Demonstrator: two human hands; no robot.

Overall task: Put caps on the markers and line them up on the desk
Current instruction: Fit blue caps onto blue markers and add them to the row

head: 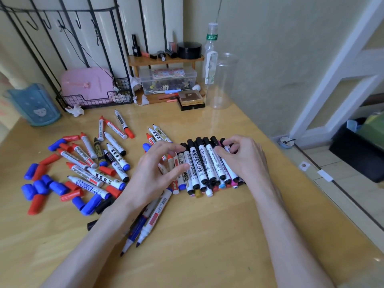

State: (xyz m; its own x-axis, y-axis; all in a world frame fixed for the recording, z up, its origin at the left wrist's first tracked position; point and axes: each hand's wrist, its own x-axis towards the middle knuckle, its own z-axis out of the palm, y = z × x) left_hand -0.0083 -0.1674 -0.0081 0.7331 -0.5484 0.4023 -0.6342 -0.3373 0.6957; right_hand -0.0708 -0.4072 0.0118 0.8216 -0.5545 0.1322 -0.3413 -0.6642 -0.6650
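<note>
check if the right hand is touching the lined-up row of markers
Touching. The head view shows the right hand with its fingers lying on the barrels at the right end of the row of markers, with no gap visible.

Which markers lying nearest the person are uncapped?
The two poking out below the left hand, bare tips pointing toward the person: a blue-barrelled marker and a white-barrelled marker beside it.

Both bare: left hand (158, 169) and right hand (244, 155). The forearms (276, 225) are bare right down to the bottom edge. Fingers (176, 169) long and slim, knuckles and wrist bones visible
</note>
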